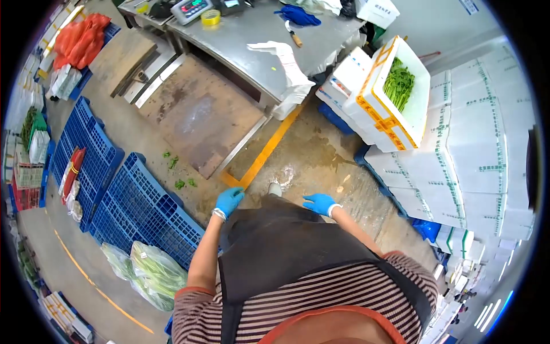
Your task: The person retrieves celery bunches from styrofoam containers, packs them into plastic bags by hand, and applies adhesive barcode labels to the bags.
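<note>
My left hand (230, 200), in a blue glove, hangs at the left side of the dark apron (298, 246). Its fingers hold nothing that shows. On the apron's right side is my right hand (319, 203), also gloved in blue, with the fingers stretched out and nothing in them. Neither hand touches an object. Ahead of them stands a steel table (246, 46) with a curved knife (293, 34), a blue cloth (299, 15) and a white plastic bag (286, 66). A white foam box (421, 94) of green vegetables (399, 85) sits at the upper right.
Blue pallets (143, 200) lie at the left, with bagged vegetables (154, 272) beside them. A stained wooden platform (200, 114) is in front of the table. White boxes (475, 143) are stacked at the right. Green scraps (180, 184) lie on the wet floor.
</note>
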The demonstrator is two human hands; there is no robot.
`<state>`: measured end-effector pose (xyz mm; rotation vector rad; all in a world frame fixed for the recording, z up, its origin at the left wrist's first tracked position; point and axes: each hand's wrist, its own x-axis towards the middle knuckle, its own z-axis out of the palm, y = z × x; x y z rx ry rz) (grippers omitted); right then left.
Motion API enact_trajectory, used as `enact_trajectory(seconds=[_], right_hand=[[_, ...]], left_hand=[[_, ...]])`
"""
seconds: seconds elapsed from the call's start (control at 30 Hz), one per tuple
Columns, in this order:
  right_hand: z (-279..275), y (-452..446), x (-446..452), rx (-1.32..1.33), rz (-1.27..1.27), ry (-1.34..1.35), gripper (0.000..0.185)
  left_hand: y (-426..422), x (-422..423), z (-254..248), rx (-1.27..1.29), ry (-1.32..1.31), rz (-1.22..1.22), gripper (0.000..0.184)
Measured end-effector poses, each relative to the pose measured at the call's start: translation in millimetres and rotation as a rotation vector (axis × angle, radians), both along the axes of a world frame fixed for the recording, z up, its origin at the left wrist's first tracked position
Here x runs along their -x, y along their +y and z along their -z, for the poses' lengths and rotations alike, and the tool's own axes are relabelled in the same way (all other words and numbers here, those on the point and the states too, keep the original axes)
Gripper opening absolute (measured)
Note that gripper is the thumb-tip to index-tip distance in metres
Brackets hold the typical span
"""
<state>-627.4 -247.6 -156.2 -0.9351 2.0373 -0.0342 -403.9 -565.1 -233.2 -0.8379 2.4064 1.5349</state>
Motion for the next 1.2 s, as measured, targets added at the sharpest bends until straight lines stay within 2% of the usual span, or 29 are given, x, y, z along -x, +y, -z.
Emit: enact_trajectory(seconds=[0.1, 0.17, 0.23, 0.27, 0.3, 0.37, 0.43, 0.53, 0.63, 0.73, 0.83, 0.9, 0.93, 0.97, 1.03, 1.07, 1.13, 1.2], right_hand=[[15.3, 64.2, 47.6, 0.092, 0.495, -0.094, 0.057], [25.4, 101.7, 91.0, 0.283, 0.693, 0.061, 0.055], [-6.9, 111.0, 145.9, 0.384, 0.891, 0.209, 0.052], [-18.8, 107.0, 175.5, 0.644, 0.813, 0.432, 0.049], [-40.3, 98.3, 209.1, 0.763, 0.771, 0.575, 0.049], [-77.6, 79.3, 267.0, 0.625, 0.881, 0.814, 0.049], [-81.2, 72.4, 335.1, 0.736, 0.738, 1.079, 0.049], [-77.0, 55.2, 417.6, 0.801, 0.734, 1.256, 0.035], [-45.7, 53.3, 466.7, 0.093, 0.826, 1.165, 0.031], [-29.5, 61.6, 467.2, 0.372, 0.852, 1.283, 0.036], [-40.3, 58.7, 467.1, 0.343, 0.823, 1.221, 0.032], [-55.4, 51.9, 464.7, 0.318, 0.806, 1.182, 0.031], [-57.8, 52.1, 462.2, 0.298, 0.845, 1.117, 0.030], [-60.5, 52.0, 464.6, 0.285, 0.882, 1.059, 0.029], [-55.4, 60.5, 481.3, 0.233, 1.026, 0.900, 0.025], [-51.7, 71.5, 497.0, 0.445, 1.392, 0.489, 0.028], [-86.8, 75.0, 568.1, 0.594, 1.298, 0.449, 0.033], [-125.8, 49.7, 671.7, 0.558, 1.098, 0.576, 0.035]], left_hand=[[12.6, 61.9, 4.3, 0.086, 0.000, 0.065, 0.035], [21.9, 102.5, -11.8, 0.138, -0.010, 0.099, 0.034], [33.7, 145.5, -43.0, 0.112, 0.034, 0.156, 0.032], [37.4, 167.7, -58.3, 0.099, 0.062, 0.183, 0.032], [40.3, 186.7, -69.6, 0.067, 0.070, 0.191, 0.032], [43.6, 221.0, -88.0, -0.003, 0.086, 0.207, 0.032], [39.3, 255.9, -103.4, 0.016, 0.102, 0.251, 0.031], [23.6, 313.8, -117.8, 0.005, 0.084, 0.285, 0.031], [4.9, 371.7, -106.6, -0.015, 0.142, 0.278, 0.030], [-8.7, 434.0, -108.7, -0.051, 0.214, 0.267, 0.027], [-20.5, 503.4, -108.9, -0.163, 0.232, 0.262, 0.024], [-28.7, 549.0, -123.1, -0.163, 0.272, 0.354, 0.024], [-33.0, 572.2, -130.3, -0.164, 0.290, 0.405, 0.025], [-39.0, 598.5, -126.0, -0.291, 0.233, 0.363, 0.025], [-57.0, 651.4, -119.0, -0.256, 0.310, 0.406, 0.025], [-67.8, 682.1, -114.6, -0.238, 0.354, 0.410, 0.025], [-91.0, 748.5, -106.8, -0.087, 0.349, 0.373, 0.024], [-110.9, 813.9, -84.7, 0.099, 0.403, 0.347, 0.023]])
